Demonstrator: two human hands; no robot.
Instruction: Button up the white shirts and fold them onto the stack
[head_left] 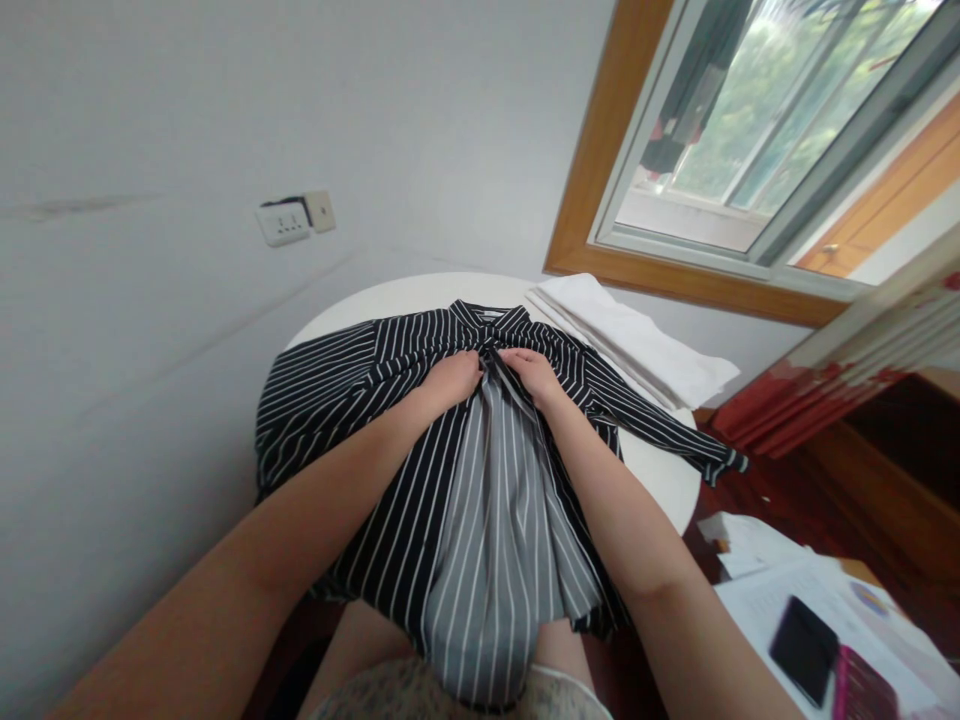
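A black shirt with white stripes (420,500) lies spread over a round white table (667,480), its collar toward the wall and its hem hanging over the near edge. Below the chest the front is parted, showing the grey striped inside. My left hand (454,378) is closed on the left front edge of the shirt, just under the collar. Close beside it, my right hand (531,374) pinches the opposite front edge. The fingertips almost meet at the placket; any button there is too small to make out. One sleeve stretches off the table to the right.
Folded white cloth (637,340) lies at the table's back right. A wall with a socket (283,222) stands behind, beside a wood-framed window (574,235). At lower right, papers (757,600), a black phone (805,650) and a pink-edged item (862,688) lie on another surface.
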